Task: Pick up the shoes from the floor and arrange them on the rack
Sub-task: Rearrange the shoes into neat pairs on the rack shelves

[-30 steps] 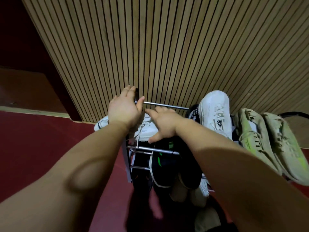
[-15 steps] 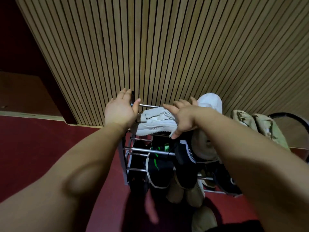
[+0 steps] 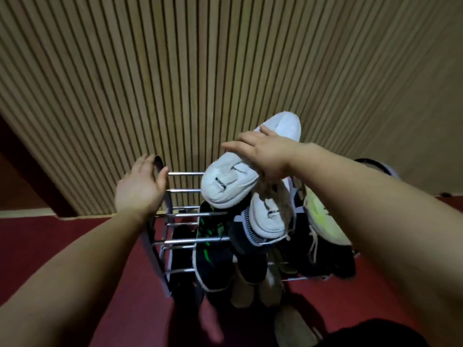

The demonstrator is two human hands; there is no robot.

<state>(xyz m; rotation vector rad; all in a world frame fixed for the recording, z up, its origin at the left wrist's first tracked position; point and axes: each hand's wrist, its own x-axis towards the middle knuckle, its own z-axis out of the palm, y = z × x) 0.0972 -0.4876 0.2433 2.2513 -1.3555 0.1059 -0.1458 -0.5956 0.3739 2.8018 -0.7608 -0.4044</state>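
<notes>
Above the top tier of the rack, toward one o'clock, the right hand is holding a white shoe clear of the rails. Its fingers are lying across the upper and pressing on it. The thumb is hidden beneath, so the hold is being judged a clamp, not confirmed. The shoe's long axis is running from seven to one o'clock and it is touching no rail.

Just below, at five o'clock of it, a second white shoe is resting sloped on the top tier. Bare rails are showing at nine o'clock of that shoe, and the raised shoe is probably being lined up to sit there beside its mate.

At nine o'clock the left hand is gripping the end frame, fingers over its top and thumb on the near side, likely steadying a light rack.

On the lower tiers a black-and-green shoe is lying at six o'clock. A yellow-green shoe is sitting at three o'clock, partly behind the right forearm. A pale shape is lying on the red floor, possibly an uncollected shoe; too dim to confirm.
</notes>
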